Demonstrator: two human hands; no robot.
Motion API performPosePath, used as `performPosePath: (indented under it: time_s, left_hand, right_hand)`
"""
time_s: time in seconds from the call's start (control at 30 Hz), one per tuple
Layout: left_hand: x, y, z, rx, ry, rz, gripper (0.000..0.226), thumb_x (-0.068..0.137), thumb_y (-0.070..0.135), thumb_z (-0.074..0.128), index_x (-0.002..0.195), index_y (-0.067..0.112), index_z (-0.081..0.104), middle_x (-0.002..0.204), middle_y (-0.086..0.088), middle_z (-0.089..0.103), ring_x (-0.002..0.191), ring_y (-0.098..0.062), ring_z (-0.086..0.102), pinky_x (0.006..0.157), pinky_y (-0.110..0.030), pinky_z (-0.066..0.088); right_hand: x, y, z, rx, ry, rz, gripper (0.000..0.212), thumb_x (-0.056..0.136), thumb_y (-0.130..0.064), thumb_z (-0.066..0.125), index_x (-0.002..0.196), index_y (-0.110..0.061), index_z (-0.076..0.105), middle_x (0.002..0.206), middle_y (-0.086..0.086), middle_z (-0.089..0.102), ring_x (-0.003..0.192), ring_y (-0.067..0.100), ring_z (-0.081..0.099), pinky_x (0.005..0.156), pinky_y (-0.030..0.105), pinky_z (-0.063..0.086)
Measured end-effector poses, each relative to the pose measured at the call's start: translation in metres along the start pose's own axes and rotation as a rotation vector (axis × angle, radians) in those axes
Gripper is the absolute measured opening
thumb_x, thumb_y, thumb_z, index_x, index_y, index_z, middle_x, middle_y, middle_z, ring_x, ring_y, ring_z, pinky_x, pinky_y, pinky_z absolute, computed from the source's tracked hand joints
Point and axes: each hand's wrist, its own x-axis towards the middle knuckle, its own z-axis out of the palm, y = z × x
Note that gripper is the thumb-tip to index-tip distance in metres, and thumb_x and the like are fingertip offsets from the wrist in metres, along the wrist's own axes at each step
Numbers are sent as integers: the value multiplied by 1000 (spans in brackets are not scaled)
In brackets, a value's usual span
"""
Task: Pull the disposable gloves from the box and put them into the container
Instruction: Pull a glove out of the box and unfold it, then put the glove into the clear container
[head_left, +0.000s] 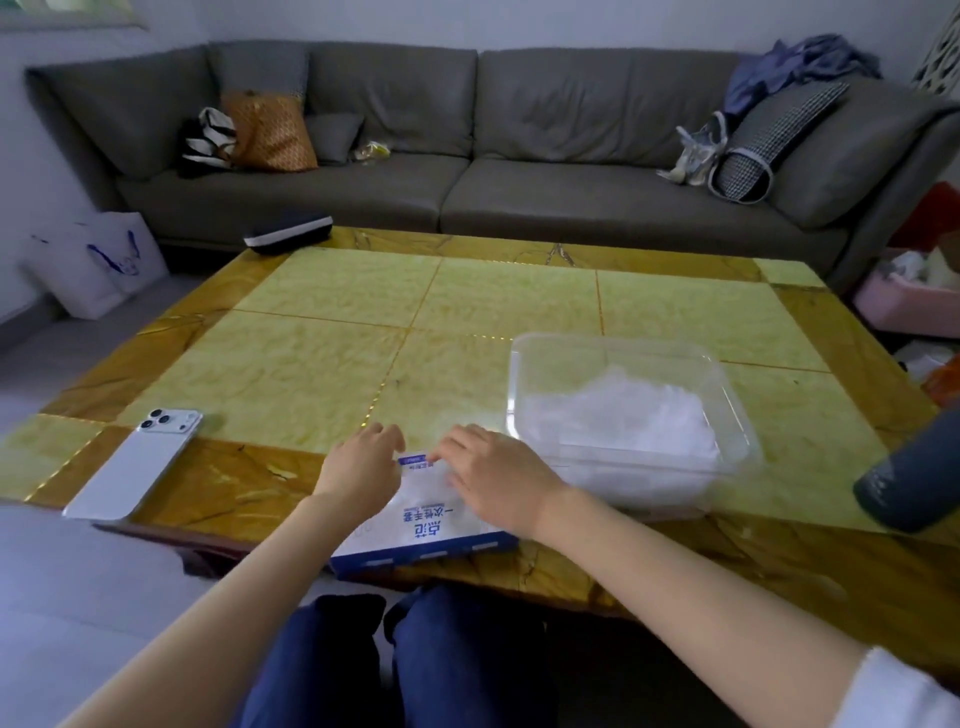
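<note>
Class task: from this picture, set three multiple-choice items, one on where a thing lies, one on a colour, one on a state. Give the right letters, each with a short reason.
1. The phone lies: A. left of the box; B. on the sofa; C. on the lap.
2. The box's near edge is: A. red; B. blue; C. green.
3. The container is: A. empty; B. lidded; C. open, with gloves inside.

Answers:
1 A, the phone is on the left side of the table, apart from the box.
2 B, a blue band runs along that edge.
3 C, no lid is on it and a white heap of gloves shows through its clear walls.
</note>
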Motion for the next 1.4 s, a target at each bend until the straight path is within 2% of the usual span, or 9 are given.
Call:
performPosePath:
  time_s: [0.17,0.33,0.47,0.77,0.97,1.13,1.2,1.3,1.4]
  left_hand:
    - [-18,-19,11,-128,-62,49,34,89,7,46,120,19,54,126,1,48,121,-18,43,97,-31,42]
    - [-30,-25,15,-275,-144,91,44,88,12,49,131,16,45,143,-1,35,134,-19,28,105,-27,28]
    - [-37,-24,21,-318,-113,125,56,87,31,61,136,14,39,148,0,27,138,-14,20,108,-25,22]
    - [-36,-29,28,-307,-50,112,65,81,40,66,136,19,38,146,6,30,135,-11,26,98,-30,37]
    - [-36,-29,28,-290,-36,75,66,78,44,68,133,22,38,139,9,35,125,-10,36,84,-33,48]
    - [-36,-28,29,-267,-27,98,65,79,44,68,132,22,39,141,8,34,126,-10,34,84,-31,47]
    - [-36,-27,29,-264,-29,101,66,79,43,68,133,22,38,143,7,32,128,-11,32,87,-31,46]
    - [-36,-26,28,-263,-34,97,69,81,40,67,137,18,35,146,4,30,133,-13,29,92,-31,43]
    - [-37,-25,28,-259,-33,97,69,81,39,68,137,16,35,147,2,30,134,-14,27,95,-30,40]
  right_hand:
    - [11,-15,33,-14,-180,152,34,95,-17,49,128,-8,48,127,8,50,118,24,44,95,34,38]
    - [13,-15,43,91,-82,284,24,96,-27,50,116,-15,57,117,2,62,107,19,56,91,31,44]
    - [11,-17,45,145,5,280,17,96,-26,52,105,-13,58,106,2,63,96,19,59,84,30,47]
    - [3,-21,44,273,181,369,16,92,-13,56,77,-15,50,75,-12,50,71,8,47,59,22,35]
    - [9,-13,34,313,304,486,19,91,-11,56,75,-15,46,75,-1,55,70,17,49,57,23,35]
    - [8,-20,37,239,298,493,3,94,-12,52,93,-10,52,97,5,55,92,20,50,73,28,40]
    - [11,-23,33,183,260,348,20,91,-8,56,111,-4,53,112,10,54,107,23,48,88,28,40]
    - [18,-26,30,37,27,108,34,92,-13,55,126,-8,50,125,5,51,119,21,43,102,29,34]
    - [26,-27,30,-140,-144,90,27,97,-20,49,123,-15,53,123,-1,53,116,18,43,97,28,32]
